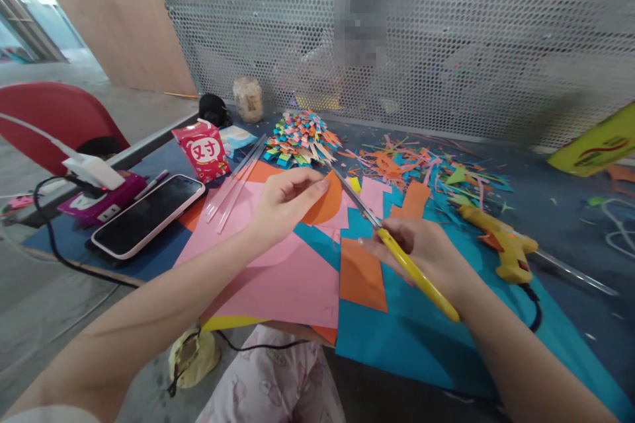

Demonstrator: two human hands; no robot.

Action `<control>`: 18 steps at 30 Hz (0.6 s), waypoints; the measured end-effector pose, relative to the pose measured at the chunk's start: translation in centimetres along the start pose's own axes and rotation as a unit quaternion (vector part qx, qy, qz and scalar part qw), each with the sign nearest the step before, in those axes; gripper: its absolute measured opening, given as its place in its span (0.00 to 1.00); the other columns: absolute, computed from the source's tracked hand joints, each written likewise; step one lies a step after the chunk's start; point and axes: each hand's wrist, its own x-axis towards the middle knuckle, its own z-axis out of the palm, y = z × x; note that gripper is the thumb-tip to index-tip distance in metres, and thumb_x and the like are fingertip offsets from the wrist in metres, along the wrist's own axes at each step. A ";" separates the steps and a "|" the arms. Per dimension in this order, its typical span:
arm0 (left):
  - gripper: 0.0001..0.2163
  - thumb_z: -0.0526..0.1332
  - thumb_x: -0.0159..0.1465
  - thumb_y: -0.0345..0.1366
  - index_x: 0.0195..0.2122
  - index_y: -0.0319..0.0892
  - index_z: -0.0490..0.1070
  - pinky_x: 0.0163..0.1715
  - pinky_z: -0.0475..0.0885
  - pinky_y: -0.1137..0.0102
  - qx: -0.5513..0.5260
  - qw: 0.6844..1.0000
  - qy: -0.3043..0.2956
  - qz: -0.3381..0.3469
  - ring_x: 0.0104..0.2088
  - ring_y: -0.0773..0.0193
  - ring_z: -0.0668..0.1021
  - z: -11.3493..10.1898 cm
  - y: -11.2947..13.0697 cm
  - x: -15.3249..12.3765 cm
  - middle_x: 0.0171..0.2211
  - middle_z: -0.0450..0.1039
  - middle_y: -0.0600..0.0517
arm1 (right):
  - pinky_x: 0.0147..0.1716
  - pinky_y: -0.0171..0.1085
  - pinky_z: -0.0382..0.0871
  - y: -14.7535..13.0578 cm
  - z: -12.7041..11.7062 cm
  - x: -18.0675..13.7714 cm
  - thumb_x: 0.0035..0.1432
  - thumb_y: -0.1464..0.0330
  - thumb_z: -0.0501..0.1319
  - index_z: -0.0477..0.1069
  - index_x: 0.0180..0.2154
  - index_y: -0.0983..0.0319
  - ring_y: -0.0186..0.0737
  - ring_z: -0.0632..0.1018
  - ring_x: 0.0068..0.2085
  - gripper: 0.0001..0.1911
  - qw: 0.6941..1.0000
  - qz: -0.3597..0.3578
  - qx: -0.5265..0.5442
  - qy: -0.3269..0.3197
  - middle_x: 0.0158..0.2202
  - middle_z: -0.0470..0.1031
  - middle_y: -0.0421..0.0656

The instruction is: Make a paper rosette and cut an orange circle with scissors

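Observation:
Between the thumb and fingers of my left hand [292,198] is a piece of orange paper [325,201] with a rounded edge. My right hand [417,244] is wrapped round yellow-handled scissors [419,274], whose blades point up and left beside the orange paper. Whether the blades touch the paper I cannot tell. Below my hands lie a pink paper sheet [288,284], a blue paper sheet [411,344] and an orange rectangle of paper [362,274]. Farther back stands a cone-like pile of folded multicoloured paper strips [302,139].
Paper scraps [411,162] are heaped behind my right hand. A yellow glue gun [501,244] lies at the right with its cord. Clear glue sticks [238,182], a phone [149,215], a red snack packet [202,151] and a purple power strip [106,198] are at the left. Perforated metal [446,33] stands behind.

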 end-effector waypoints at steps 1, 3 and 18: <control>0.11 0.61 0.56 0.41 0.22 0.40 0.68 0.24 0.62 0.73 0.002 1.000 0.001 -0.004 0.23 0.70 0.67 0.0 0.0 0.0 0.21 0.66 0.55 | 0.16 0.33 0.44 0.0 0.0 0.0 0.47 0.45 0.59 0.59 0.20 0.60 0.28 0.54 0.19 0.26 1.000 0.000 0.002 0.001 0.16 0.49 0.34; 0.10 0.61 0.56 0.40 0.22 0.40 0.68 0.25 0.62 0.73 0.004 1.000 0.002 -0.008 0.24 0.70 0.67 0.0 0.1 0.0 0.21 0.66 0.55 | 0.16 0.33 0.44 0.0 0.0 0.0 0.47 0.46 0.59 0.58 0.19 0.60 0.28 0.54 0.18 0.26 1.000 0.000 0.002 0.000 0.15 0.49 0.34; 0.10 0.58 0.57 0.38 0.22 0.39 0.69 0.24 0.63 0.74 0.107 0.987 -0.120 0.005 0.23 0.70 0.69 -0.5 -0.8 0.4 0.21 0.69 0.54 | 0.14 0.33 0.44 0.6 -1.0 1.2 0.46 0.45 0.60 0.57 0.16 0.59 0.28 0.55 0.15 0.27 0.998 -0.008 0.010 0.069 0.11 0.50 0.34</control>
